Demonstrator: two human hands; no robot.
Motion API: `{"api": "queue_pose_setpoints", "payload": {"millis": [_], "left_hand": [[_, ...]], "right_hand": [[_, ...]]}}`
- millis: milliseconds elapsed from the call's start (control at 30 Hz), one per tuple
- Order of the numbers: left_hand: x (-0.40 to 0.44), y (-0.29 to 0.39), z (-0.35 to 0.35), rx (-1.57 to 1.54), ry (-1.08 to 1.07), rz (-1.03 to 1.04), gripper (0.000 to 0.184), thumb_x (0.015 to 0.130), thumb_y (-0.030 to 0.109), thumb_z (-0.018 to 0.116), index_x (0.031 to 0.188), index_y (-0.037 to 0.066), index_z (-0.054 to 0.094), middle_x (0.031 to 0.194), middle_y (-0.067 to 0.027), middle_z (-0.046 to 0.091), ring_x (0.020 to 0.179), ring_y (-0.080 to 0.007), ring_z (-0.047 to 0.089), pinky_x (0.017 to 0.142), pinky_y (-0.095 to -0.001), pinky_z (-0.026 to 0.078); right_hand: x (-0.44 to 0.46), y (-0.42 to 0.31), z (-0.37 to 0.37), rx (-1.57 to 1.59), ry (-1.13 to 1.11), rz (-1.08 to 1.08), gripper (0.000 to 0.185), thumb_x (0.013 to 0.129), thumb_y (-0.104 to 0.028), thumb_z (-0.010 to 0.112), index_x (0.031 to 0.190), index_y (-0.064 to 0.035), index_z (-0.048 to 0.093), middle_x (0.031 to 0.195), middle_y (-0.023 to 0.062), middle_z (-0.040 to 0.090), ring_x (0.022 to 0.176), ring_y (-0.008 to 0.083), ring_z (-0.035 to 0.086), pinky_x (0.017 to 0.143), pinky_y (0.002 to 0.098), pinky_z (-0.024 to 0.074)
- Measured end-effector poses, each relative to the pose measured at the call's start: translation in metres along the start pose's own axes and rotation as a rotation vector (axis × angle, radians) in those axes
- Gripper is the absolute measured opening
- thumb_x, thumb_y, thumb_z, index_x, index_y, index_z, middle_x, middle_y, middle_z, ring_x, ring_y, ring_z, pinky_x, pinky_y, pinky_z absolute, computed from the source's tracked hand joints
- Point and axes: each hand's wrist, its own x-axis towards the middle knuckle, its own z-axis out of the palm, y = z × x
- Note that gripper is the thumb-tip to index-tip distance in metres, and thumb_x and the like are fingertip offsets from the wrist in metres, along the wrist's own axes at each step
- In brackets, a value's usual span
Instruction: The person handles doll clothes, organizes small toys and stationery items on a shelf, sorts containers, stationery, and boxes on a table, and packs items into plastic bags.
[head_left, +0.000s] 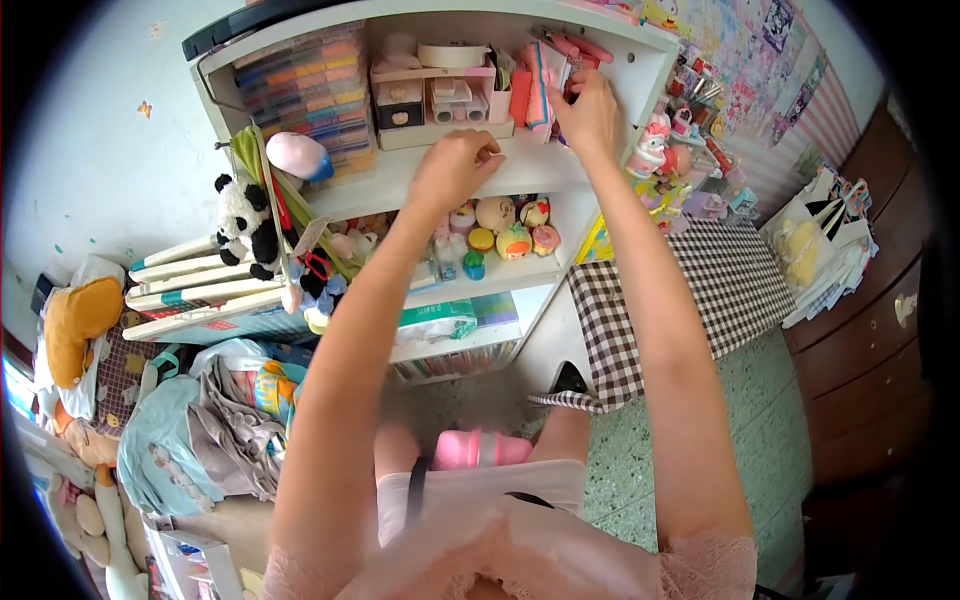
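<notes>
My left hand is held just in front of the top shelf, its fingers curled in and the fingertips together. Whether it pinches something small I cannot make out. Farther right, my right hand reaches into the shelf with bent fingers, against a pink and light-blue pouch and other upright pink items. What its fingertips close on is hidden. Between the hands and behind them stands a pink and white desk organizer with white rolls, next to a red item.
Stacked clear cases fill the shelf's left side. A panda plush hangs at the left edge. Small round toys sit one shelf lower. A checkered cloth covers a surface on the right. A pink container is by my lap.
</notes>
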Motion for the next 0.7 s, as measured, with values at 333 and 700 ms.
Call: {"api": "queue_pose_setpoints", "payload": {"millis": [333,700], "left_hand": [[0.001,-0.007,0.002,-0.143,0.049,-0.066,0.019,0.074,0.017,0.067,0.083,0.0,0.064,0.076,-0.0135,0.065,0.071,-0.0236,0.064,0.065,-0.0322,0.05],[0.004,-0.009,0.0,-0.213,0.027,-0.171,0.021,0.076,0.018,0.067,0.085,-0.001,0.064,0.073,-0.0098,0.065,0.067,-0.0155,0.061,0.066,-0.028,0.049]], "right_hand": [[0.029,-0.004,-0.002,0.186,0.135,-0.055,0.022,0.076,-0.022,0.064,0.087,-0.0033,0.057,0.077,0.0142,0.064,0.073,0.0297,0.062,0.065,0.0392,0.0475],[-0.017,-0.021,0.008,-0.026,-0.051,0.017,0.024,0.075,-0.023,0.064,0.086,-0.0028,0.06,0.078,0.0158,0.065,0.074,0.0333,0.063,0.066,0.0402,0.0497]]}}
